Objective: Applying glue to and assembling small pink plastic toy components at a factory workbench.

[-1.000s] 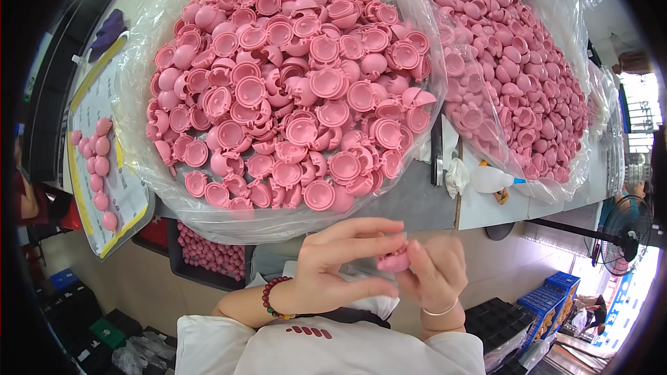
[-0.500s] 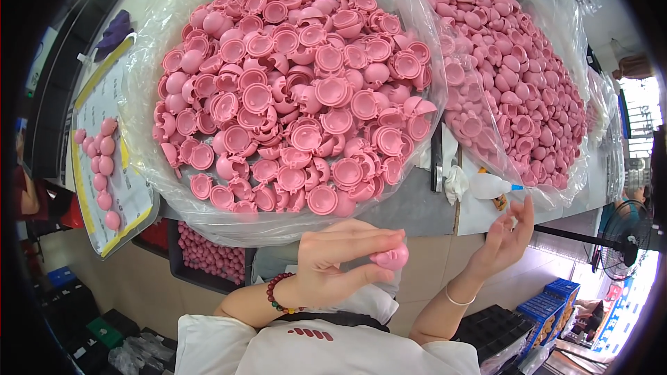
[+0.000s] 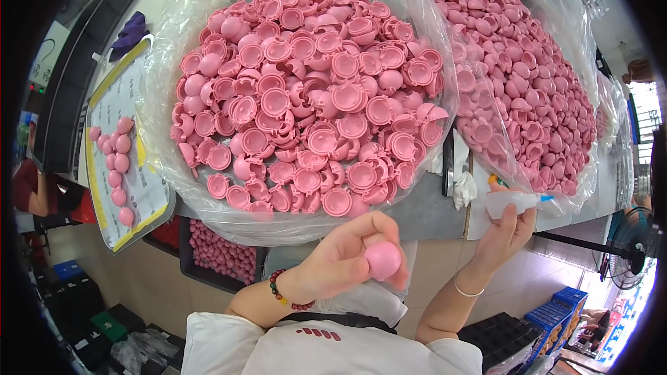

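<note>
A round pink plastic ball (image 3: 383,261) sits in my left hand (image 3: 337,257), with the thumb and curled fingers closed around it. My right hand (image 3: 505,236) grips a white squeeze bottle (image 3: 497,203) with a blue tip that points to the right. Beyond my left hand lies a large heap of open pink half shells (image 3: 321,140) in a clear plastic bag (image 3: 149,90). Behind the bottle is a second bagged heap of pink shells (image 3: 524,83).
On the left, a tray (image 3: 167,207) edged with yellow tape carries several pink balls (image 3: 121,163). Below the table edge stands a dark bin of pink balls (image 3: 219,253). A crumpled white tissue (image 3: 464,189) lies near the bottle. A fan (image 3: 629,253) stands at far right.
My right hand has closed on the squeeze bottle and tipped it slightly. My left hand has turned the ball so its smooth side shows. The whole view has shifted a little.
</note>
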Action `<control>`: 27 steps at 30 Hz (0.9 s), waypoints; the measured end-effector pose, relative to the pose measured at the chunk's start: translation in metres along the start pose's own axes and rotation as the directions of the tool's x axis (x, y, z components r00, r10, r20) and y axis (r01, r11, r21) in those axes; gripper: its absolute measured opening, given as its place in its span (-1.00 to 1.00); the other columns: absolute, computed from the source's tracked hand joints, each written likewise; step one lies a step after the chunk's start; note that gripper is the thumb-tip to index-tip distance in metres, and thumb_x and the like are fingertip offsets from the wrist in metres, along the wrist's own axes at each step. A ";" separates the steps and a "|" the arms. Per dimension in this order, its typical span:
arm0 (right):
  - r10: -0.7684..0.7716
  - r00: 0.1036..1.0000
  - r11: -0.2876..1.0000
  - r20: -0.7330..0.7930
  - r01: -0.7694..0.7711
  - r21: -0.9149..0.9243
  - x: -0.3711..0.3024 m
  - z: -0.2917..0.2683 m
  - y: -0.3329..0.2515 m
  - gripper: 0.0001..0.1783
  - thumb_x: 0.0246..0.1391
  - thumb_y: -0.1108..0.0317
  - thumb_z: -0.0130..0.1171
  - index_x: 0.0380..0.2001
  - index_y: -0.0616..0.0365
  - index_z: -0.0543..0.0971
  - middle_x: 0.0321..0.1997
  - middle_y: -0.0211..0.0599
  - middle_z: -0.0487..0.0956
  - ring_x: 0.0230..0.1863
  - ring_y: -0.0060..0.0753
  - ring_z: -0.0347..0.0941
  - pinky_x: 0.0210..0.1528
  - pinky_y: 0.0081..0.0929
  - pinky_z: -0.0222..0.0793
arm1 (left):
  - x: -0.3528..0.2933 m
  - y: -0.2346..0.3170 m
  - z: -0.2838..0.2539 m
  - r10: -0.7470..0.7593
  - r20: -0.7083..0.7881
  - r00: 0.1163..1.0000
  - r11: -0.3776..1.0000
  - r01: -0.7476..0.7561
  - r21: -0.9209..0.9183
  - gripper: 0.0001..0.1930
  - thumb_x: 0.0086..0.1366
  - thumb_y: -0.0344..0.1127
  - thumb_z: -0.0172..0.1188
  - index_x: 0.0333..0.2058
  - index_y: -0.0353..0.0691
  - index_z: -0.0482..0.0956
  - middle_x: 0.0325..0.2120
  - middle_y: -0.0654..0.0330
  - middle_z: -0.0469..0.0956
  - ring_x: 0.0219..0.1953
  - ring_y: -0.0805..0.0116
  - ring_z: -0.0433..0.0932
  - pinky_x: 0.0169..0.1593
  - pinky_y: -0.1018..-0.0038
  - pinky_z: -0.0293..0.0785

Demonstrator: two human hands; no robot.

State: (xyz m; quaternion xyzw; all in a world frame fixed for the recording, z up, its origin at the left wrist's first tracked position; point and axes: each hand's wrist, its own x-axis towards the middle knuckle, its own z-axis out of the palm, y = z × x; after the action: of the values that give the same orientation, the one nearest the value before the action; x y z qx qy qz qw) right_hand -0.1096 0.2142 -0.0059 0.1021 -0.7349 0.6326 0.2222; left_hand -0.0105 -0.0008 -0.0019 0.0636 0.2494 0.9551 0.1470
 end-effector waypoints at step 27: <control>0.150 0.974 0.988 0.169 -0.155 0.016 -0.007 -0.008 -0.002 -0.64 -0.01 0.25 0.00 -0.23 0.32 0.32 -0.43 -0.16 0.48 -0.38 -0.50 0.35 -0.26 -0.61 0.18 | -0.060 0.134 -0.028 0.811 0.234 0.536 -0.551 0.566 0.613 -0.83 -0.15 -0.45 0.23 -0.48 -0.21 0.52 -0.32 0.20 0.43 -0.26 0.26 0.35 -0.14 0.41 0.23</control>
State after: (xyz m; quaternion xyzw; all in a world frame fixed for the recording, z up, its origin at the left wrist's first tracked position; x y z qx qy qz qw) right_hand -0.1011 0.2209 -0.0060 0.1013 -0.7473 0.6476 0.1091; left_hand 0.0081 -0.1437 0.0367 -0.1872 0.9088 0.0825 -0.3637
